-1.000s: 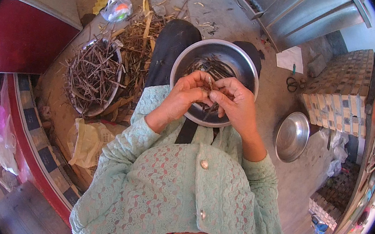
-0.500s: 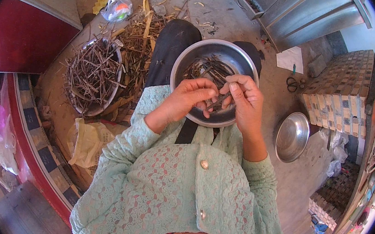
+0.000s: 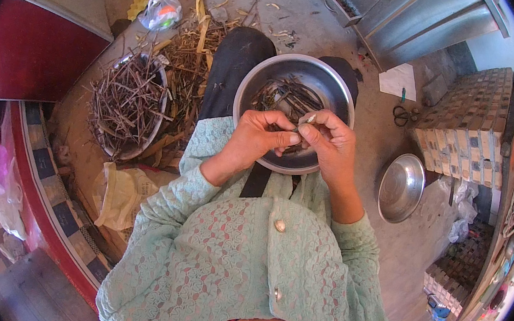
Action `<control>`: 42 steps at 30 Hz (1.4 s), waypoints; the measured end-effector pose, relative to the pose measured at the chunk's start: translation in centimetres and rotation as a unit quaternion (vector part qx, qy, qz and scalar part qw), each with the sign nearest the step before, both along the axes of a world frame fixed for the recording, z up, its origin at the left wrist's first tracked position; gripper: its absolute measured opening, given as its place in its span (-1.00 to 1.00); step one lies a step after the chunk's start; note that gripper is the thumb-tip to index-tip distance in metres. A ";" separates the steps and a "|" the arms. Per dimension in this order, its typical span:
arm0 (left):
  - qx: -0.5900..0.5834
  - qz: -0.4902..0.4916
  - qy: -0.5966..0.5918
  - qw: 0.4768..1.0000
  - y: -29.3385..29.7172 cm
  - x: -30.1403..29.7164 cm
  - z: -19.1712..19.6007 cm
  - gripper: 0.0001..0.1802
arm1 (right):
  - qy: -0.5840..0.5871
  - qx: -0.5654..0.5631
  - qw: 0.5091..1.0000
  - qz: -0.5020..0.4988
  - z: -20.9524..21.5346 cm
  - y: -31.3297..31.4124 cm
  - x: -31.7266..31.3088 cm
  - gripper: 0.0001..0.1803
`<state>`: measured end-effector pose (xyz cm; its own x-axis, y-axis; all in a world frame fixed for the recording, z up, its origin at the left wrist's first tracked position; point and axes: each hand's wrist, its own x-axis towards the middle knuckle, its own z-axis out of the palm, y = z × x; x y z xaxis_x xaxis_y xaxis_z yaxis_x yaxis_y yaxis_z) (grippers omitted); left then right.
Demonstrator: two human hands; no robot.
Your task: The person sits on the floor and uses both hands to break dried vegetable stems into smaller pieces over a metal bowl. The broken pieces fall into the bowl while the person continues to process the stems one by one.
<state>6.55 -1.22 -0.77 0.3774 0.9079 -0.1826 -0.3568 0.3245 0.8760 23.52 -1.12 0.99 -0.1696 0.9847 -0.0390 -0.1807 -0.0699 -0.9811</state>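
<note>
A steel bowl (image 3: 260,78) rests on my lap and holds several dark peeled stems. Over its near rim my left hand (image 3: 256,141) and my right hand (image 3: 332,144) meet, both pinching a short pale stem piece (image 3: 305,119) between the fingertips. The thumbs and forefingers of both hands are closed on it. My mint-green lace sleeves run down from the wrists.
To the left on the floor a round basin (image 3: 145,141) is heaped with dark twiggy stems, with straw-coloured peelings scattered beyond it. An empty steel bowl (image 3: 401,188) lies at the right near a tiled block. Scissors (image 3: 406,115), a paper sheet and plastic bags lie around.
My hands have drawn slightly toward me and closer together over the bowl's near rim, still working the small stem piece.
</note>
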 end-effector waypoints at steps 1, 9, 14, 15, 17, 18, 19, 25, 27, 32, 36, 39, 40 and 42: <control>0.004 -0.006 0.015 1.000 0.0 -0.1 0.0 -0.89 | -0.012 -0.001 1.000 -0.008 0.2 0.0 0.0 -0.88; 0.125 0.027 0.117 0.985 0.0 0.2 0.4 -0.88 | -0.039 -0.002 0.999 0.009 0.2 0.2 0.2 -0.84; 0.084 0.018 0.111 0.990 0.1 0.0 0.5 -0.88 | -0.043 -0.020 0.999 0.007 0.3 0.2 0.2 -0.82; 0.070 0.018 0.094 0.993 0.2 0.1 0.3 -0.87 | -0.040 -0.022 0.999 0.009 0.4 0.2 0.1 -0.82; 0.045 0.020 0.059 0.997 0.2 0.3 0.2 -0.86 | -0.033 -0.025 0.999 0.010 0.5 0.3 0.0 -0.83; 0.034 0.023 0.042 0.998 0.2 0.4 0.2 -0.85 | -0.028 -0.025 0.999 0.008 0.5 0.3 0.0 -0.83; 0.023 0.027 0.025 0.999 0.2 0.5 0.2 -0.84 | -0.023 -0.026 0.999 0.006 0.4 0.3 0.0 -0.83; -0.053 0.033 -0.033 0.998 0.4 0.5 -0.2 -0.82 | 0.008 -0.040 0.999 -0.003 0.3 0.2 -0.3 -0.83; -0.059 0.024 -0.035 0.997 0.4 0.4 -0.2 -0.82 | 0.003 -0.041 0.999 -0.001 0.3 0.2 -0.3 -0.82; -0.047 -0.025 -0.035 0.998 0.9 -0.2 0.0 -0.81 | -0.022 -0.042 0.999 0.013 0.0 0.4 0.0 -0.82; -0.030 -0.049 -0.025 0.998 1.0 -0.5 0.0 -0.81 | 0.007 -0.069 0.997 0.021 -0.3 0.6 0.0 -0.83; -0.019 -0.050 -0.022 0.998 1.0 -0.5 0.1 -0.81 | 0.020 -0.077 0.997 0.023 -0.2 0.7 0.0 -0.83; -0.017 -0.049 -0.021 0.998 1.0 -0.4 0.0 -0.81 | 0.027 -0.083 0.996 0.021 0.0 0.7 -0.1 -0.83; 0.020 -0.030 0.008 0.999 0.9 -0.3 -0.6 -0.83 | 0.024 -0.083 0.996 0.015 0.3 0.6 -0.5 -0.84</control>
